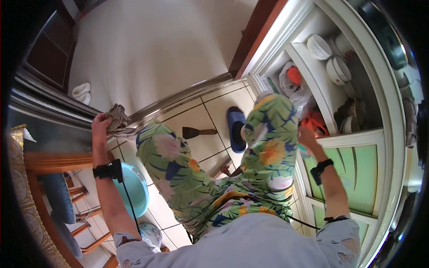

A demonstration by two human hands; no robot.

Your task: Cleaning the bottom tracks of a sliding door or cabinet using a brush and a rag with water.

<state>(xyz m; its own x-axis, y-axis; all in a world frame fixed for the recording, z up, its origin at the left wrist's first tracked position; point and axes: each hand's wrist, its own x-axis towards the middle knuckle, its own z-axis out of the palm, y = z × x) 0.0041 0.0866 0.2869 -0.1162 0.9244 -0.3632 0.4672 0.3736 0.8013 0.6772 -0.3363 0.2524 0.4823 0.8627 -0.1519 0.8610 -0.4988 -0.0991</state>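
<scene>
My left hand (101,124) is closed on a crumpled brown-grey cloth (118,120), held by the metal door track at the left. At the right, my right hand (309,140) is beside my knee, in front of the open cabinet. Something teal shows just below its fingers, but whether they hold it cannot be told. A scraper (197,132) with a dark blade and wooden handle lies on the floor tiles between my knees. Next to it is a blue slipper (235,129), partly behind my leg.
A turquoise basin (135,191) stands on the floor beside my left forearm. White bowls (319,47) and plastic bags (303,100) fill the cabinet on the right. White slippers (82,93) lie beyond the door track (181,97). Chairs (58,197) are at the lower left.
</scene>
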